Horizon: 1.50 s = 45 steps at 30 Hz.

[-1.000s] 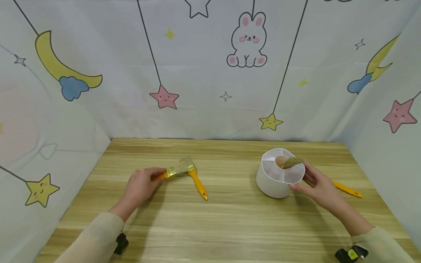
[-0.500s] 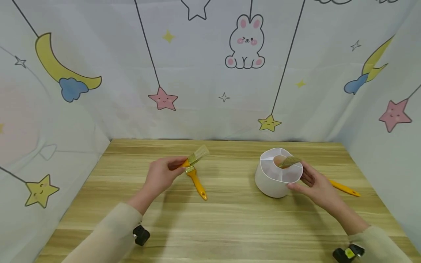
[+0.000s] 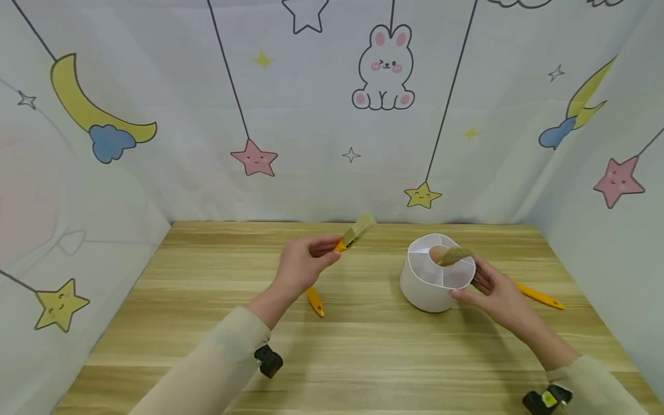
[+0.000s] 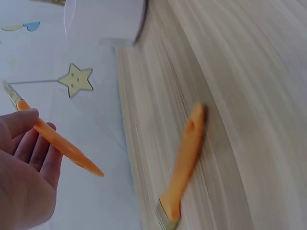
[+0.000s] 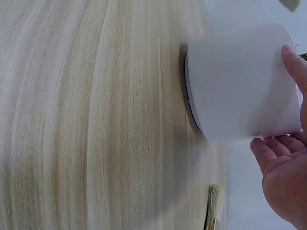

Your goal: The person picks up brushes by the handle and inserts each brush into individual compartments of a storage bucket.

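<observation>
**Left hand pinches an orange-handled brush at the white holder's 9 o'clock**

Seen from the head camera, the left forearm, in a pale cream sleeve [image 3: 207, 363], reaches in from 7 o'clock, and the left hand [image 3: 305, 264] hangs above the wood-grained table [image 3: 363, 357]. Its thumb and fingers pinch the handle of a flat orange-handled paintbrush [image 3: 354, 233] with pale bristles. That brush is held clear of the table, its bristles aimed between 1 and 2 o'clock.

The right forearm comes from 5 o'clock. The right hand [image 3: 500, 297] grips the white, round, divided holder [image 3: 427, 293] at its 3 to 4 o'clock side, thumb on the near wall, fingers curved round the outside. From the holder's central round compartment the bristles of a second brush [image 3: 455, 255] stick out, leaning toward 2 o'clock.

Below the left hand lies a third orange brush [image 3: 314, 301], its handle end toward 5 o'clock; the left hand hides its other end in the head view. Beyond the right hand lies a fourth orange-handled brush [image 3: 540, 297], its handle tip toward 4 o'clock
</observation>
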Tool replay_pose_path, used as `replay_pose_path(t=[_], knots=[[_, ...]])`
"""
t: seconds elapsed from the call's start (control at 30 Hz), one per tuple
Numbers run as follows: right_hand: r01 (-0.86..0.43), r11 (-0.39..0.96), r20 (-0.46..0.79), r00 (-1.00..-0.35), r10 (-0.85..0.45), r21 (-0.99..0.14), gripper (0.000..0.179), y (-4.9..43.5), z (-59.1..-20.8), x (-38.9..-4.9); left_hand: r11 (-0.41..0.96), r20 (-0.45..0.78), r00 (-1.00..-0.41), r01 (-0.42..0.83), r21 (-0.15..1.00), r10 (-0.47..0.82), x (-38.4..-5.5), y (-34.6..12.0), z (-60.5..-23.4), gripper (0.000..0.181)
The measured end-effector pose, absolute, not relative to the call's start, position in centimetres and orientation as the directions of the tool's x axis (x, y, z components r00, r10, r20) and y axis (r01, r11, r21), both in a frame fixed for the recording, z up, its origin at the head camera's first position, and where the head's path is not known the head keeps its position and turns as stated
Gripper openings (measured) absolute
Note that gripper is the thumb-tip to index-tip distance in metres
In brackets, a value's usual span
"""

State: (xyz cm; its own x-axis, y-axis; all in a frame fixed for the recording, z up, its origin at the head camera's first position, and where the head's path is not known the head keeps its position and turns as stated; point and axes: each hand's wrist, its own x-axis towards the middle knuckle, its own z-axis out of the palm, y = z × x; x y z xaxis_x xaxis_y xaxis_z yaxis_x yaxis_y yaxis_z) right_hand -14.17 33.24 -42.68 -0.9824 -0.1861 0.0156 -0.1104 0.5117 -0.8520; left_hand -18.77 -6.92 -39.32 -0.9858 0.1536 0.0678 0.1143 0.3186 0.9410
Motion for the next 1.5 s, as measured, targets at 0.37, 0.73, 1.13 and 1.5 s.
replay_pose_path(t=[0.37,0.73,1.13,1.5], knots=[[-0.113,0.484,0.018,-0.98,-0.196,-0.868,0.1,33.4,-42.7,-14.0,0.135,0.087,-0.972,0.118,0.984,0.22,-19.2,-0.7,-37.6,0.034],[-0.13,0.471,0.039,-0.979,-0.199,-0.873,0.1,33.4,-42.9,-14.0,-0.067,0.058,-0.985,0.047,0.997,0.163,-19.8,4.1,-36.7,0.032],[-0.128,0.489,0.033,-0.98,-0.198,-0.863,0.1,33.5,-42.7,-14.2,-0.173,0.022,-0.996,0.007,0.985,0.082,-20.1,8.1,-36.7,0.029],[-0.14,0.487,0.043,-0.978,-0.204,-0.862,0.099,33.5,-42.7,-14.1,-0.223,0.05,-0.997,0.037,0.974,0.051,-20.5,10.1,-37.0,0.028]])
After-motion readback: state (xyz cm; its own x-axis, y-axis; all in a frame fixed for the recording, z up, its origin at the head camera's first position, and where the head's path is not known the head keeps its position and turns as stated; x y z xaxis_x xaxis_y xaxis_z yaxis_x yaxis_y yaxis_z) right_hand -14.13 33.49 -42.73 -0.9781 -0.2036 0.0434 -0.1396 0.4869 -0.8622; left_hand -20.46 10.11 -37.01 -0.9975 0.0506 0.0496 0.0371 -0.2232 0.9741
